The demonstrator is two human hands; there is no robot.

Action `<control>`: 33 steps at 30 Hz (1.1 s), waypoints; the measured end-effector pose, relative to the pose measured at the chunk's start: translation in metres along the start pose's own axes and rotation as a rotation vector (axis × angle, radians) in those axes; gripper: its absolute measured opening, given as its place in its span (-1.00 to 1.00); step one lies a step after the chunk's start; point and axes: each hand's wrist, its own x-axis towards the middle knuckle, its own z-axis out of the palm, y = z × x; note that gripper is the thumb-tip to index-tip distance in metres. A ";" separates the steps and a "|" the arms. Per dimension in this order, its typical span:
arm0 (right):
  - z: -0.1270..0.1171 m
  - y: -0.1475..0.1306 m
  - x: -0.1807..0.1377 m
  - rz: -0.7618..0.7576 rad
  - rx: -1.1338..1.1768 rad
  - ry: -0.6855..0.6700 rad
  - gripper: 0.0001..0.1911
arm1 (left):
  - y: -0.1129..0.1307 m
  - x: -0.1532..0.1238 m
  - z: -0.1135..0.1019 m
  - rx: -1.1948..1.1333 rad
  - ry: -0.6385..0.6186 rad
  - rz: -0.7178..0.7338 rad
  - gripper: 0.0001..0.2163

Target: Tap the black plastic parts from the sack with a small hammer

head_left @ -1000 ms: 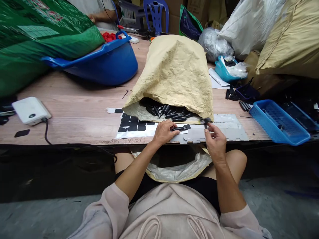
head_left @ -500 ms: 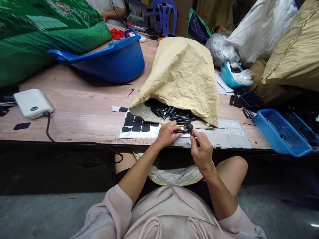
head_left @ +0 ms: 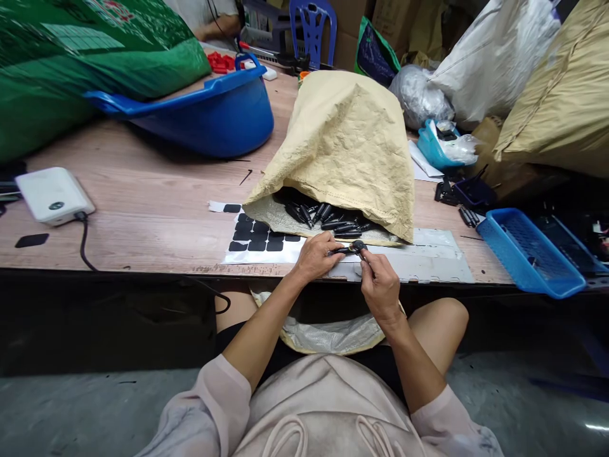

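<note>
My left hand [head_left: 315, 256] rests at the table's front edge, its fingers closed on a long black plastic part [head_left: 343, 250]. My right hand [head_left: 378, 284] pinches a small black round-headed piece [head_left: 359, 245] and holds it against the end of that part. Just behind the hands lies a tan woven sack [head_left: 346, 141] on its side, its mouth open toward me with several black parts [head_left: 323, 216] spilling out. A white sheet of black pads [head_left: 259, 236] lies left of my left hand. A grey flat sheet [head_left: 423, 260] lies under and right of my hands.
A blue basin [head_left: 209, 111] stands at the back left under a green sack [head_left: 71, 57]. A white device with a cable [head_left: 52, 195] sits far left. A blue basket [head_left: 530, 251] is at the right edge. Another open sack [head_left: 328, 333] lies on my lap. Another person's arm [head_left: 219, 25] is behind.
My right hand has moved left from beside the sack's mouth to meet the left hand, bringing the small black piece up against the part. The left hand has stayed put.
</note>
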 end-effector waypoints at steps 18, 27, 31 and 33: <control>-0.006 0.074 0.019 0.226 -0.526 0.059 -0.58 | 0.021 -0.023 -0.011 -0.028 0.022 0.191 -0.84; -0.001 0.074 0.016 0.213 -0.578 0.040 -0.58 | 0.016 -0.097 0.038 0.111 -0.464 -0.142 -0.77; 0.000 0.073 0.017 0.215 -0.587 0.045 -0.58 | 0.016 -0.092 0.040 0.227 -0.649 -0.293 -0.56; 0.000 0.071 0.017 0.218 -0.590 0.042 -0.58 | 0.029 -0.086 0.030 0.149 -0.682 -0.152 -0.49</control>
